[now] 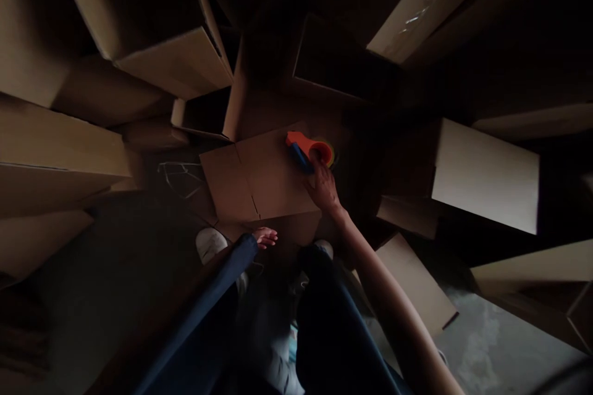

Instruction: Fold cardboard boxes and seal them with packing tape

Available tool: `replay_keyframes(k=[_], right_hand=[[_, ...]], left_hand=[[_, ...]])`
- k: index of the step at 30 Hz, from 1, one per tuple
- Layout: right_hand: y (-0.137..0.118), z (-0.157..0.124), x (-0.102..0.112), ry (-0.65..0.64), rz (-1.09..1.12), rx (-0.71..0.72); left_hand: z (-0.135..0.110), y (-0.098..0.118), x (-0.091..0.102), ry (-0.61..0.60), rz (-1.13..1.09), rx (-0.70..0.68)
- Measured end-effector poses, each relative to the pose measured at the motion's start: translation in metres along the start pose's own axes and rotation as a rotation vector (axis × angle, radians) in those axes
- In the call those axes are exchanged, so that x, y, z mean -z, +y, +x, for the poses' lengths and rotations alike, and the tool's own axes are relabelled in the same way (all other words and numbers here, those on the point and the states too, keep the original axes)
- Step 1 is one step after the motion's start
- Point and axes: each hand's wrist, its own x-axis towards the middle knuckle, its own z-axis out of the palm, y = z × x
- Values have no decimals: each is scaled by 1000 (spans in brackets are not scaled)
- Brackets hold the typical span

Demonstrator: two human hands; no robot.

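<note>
An orange handheld tape dispenser (301, 147) with a blue handle lies on a flattened cardboard sheet (262, 182), and a roll of yellow-orange tape (324, 153) sits at its far end. My right hand (322, 188) is wrapped around the blue handle, pressing the dispenser against the cardboard. My left hand (265, 237) comes out of a dark blue sleeve near the sheet's lower edge. Its fingers are loose and it holds nothing.
Large cardboard boxes (482, 176) stand and lie all around, many in deep shadow. A thin wire frame (180, 179) lies left of the sheet. A white shoe (212, 244) shows near my legs, and a grey floor (491, 345) shows at lower right.
</note>
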Motion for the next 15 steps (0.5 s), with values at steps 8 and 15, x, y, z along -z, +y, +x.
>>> replay_keyframes(k=[8,15], right_hand=[[-3,8,-6,-16,-99,-129],[-17,-20,8,155,49,-213]], left_hand=[[-22,23,24,29,83,-290],[-29,30,43,209,38,-499]])
